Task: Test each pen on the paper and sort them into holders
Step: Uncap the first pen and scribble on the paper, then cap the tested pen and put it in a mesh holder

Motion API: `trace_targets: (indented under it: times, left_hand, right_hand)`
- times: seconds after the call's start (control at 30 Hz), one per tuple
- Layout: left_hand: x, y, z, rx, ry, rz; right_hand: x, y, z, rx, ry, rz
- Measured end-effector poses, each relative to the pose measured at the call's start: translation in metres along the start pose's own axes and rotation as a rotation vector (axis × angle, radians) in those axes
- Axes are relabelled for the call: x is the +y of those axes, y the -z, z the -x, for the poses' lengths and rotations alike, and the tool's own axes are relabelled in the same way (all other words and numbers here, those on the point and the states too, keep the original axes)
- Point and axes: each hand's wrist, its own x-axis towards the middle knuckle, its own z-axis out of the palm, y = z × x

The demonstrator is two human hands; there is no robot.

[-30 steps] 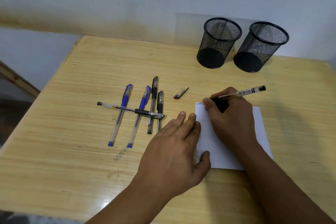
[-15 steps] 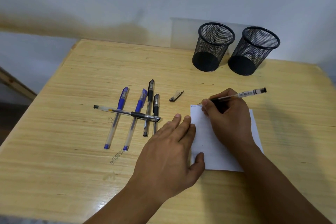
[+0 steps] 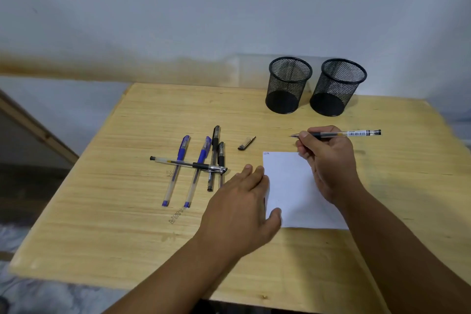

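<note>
Pen test: uncapped pen held just beyond paper.
Right hand (image 3: 328, 160) grips pen (image 3: 344, 133), tip past the far edge of paper (image 3: 290, 186); left hand (image 3: 242, 211) flat, fingers relaxed, on its left edge. Five pens (image 3: 196, 163) left of paper; two mesh holders (image 3: 288, 84) beyond.

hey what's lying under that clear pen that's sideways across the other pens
The sideways clear pen lies across two blue pens and two black pens, all resting on the table.
</note>
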Motion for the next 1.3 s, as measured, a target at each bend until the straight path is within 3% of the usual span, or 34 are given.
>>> trace_targets:
  times: [0.2, 0.37, 0.53, 0.73, 0.87, 0.93, 1.07, 1.3]
  left_hand:
    - [0.009, 0.016, -0.001, -0.068, 0.036, -0.023]
    - [0.004, 0.024, -0.013, 0.069, 0.014, -0.010]
    - [-0.012, 0.036, -0.052, 0.206, 0.181, -0.017]
    - [-0.026, 0.038, -0.079, 0.072, 0.320, -0.162]
    - [-0.029, 0.039, -0.082, 0.096, 0.328, -0.166]
    - [-0.028, 0.042, -0.080, 0.158, 0.345, -0.102]
    - [-0.024, 0.052, -0.069, 0.257, 0.377, 0.252]
    - [0.001, 0.058, -0.033, 0.345, 0.273, 0.645]
  right_hand:
    - [-0.001, 0.012, 0.018, -0.037, -0.020, 0.017]
    - [-0.002, 0.024, 0.036, -0.075, -0.020, -0.014]
    - [-0.008, 0.028, 0.045, -0.099, -0.018, -0.109]
    - [-0.010, 0.033, 0.050, -0.105, -0.028, -0.131]
    - [-0.015, 0.041, 0.047, -0.093, -0.028, -0.159]
    - [-0.021, 0.043, 0.045, -0.101, -0.037, -0.215]
    - [-0.034, 0.043, 0.041, -0.131, -0.020, -0.296]
    - [-0.050, 0.027, 0.047, -0.167, 0.197, 0.020]
